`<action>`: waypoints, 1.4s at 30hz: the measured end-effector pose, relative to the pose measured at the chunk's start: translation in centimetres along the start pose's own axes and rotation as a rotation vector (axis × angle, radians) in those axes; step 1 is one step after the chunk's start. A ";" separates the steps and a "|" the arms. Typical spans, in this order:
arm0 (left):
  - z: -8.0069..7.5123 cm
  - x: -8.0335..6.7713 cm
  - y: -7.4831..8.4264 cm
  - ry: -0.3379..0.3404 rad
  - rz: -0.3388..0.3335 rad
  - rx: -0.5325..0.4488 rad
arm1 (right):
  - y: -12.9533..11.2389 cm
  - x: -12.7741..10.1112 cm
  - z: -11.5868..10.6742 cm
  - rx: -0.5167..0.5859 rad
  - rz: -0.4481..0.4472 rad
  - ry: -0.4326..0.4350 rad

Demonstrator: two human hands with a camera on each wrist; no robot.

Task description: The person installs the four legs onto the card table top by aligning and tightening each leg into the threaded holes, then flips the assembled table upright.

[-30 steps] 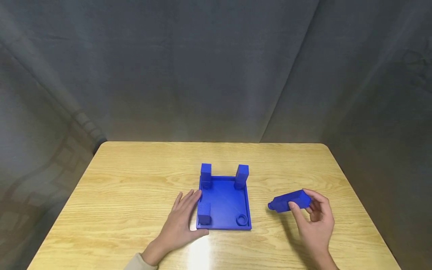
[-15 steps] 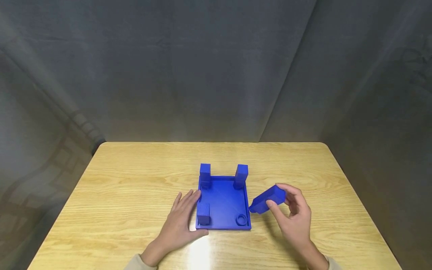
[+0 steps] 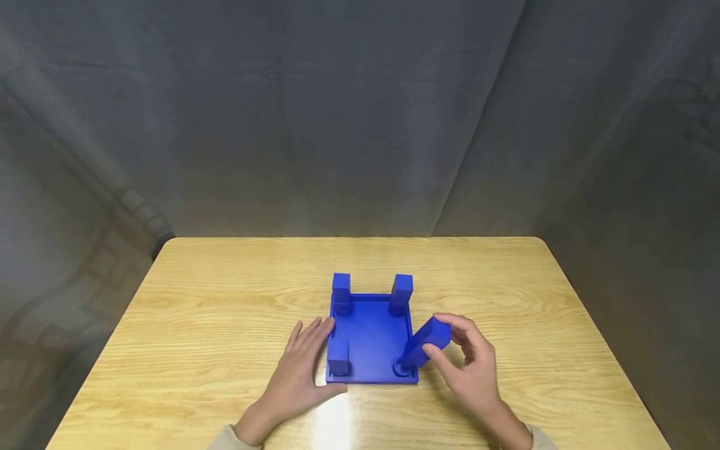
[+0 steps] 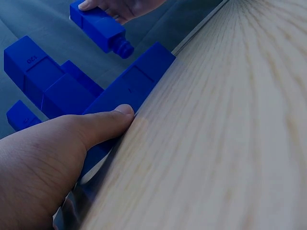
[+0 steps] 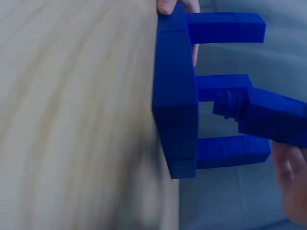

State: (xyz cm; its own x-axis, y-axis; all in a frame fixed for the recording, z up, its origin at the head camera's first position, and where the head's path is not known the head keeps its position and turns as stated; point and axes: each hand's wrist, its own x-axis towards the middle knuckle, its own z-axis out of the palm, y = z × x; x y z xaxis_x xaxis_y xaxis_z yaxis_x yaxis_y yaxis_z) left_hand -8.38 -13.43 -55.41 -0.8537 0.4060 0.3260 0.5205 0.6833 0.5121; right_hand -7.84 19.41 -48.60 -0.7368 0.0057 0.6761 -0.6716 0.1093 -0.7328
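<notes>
A blue square tabletop-like base (image 3: 374, 344) with a raised rim lies flat on the table. Three square blue legs stand upright on it: a far left leg (image 3: 341, 292), a far right leg (image 3: 402, 291) and a near left leg (image 3: 339, 357). At its near right corner is a round socket ring (image 3: 400, 369). My right hand (image 3: 474, 375) pinches a fourth leg (image 3: 427, 340) by its upper end, tilted, its threaded tip (image 5: 228, 105) above the base and apart from it. My left hand (image 3: 300, 365) rests against the base's left side, thumb (image 4: 125, 110) on the front edge.
The wooden table (image 3: 236, 281) extends around the base on all sides. A dark grey curtain (image 3: 360, 125) hangs behind the table and along both sides.
My right hand has carried the leg leftward from the table's right side to over the base's near right corner, tilting it steeper, tip down. My left hand and the base have stayed put.
</notes>
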 end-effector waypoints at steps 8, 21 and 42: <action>-0.1 0.0 0.0 0.006 0.010 0.001 | 0.3 -0.7 0.3 -0.086 -0.014 -0.086; -0.1 0.0 0.0 0.008 0.014 0.003 | 0.4 -0.7 0.6 -0.163 -0.023 -0.179; 0.0 0.0 -0.2 0.011 0.024 0.010 | 0.7 0.4 -0.2 -0.139 -0.201 -0.366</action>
State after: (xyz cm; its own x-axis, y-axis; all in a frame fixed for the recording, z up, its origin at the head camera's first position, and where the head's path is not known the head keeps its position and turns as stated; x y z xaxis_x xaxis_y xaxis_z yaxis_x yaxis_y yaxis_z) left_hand -8.45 -13.58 -55.48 -0.8407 0.4160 0.3466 0.5406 0.6797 0.4957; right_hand -8.59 19.68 -48.85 -0.5886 -0.3791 0.7140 -0.8059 0.2052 -0.5554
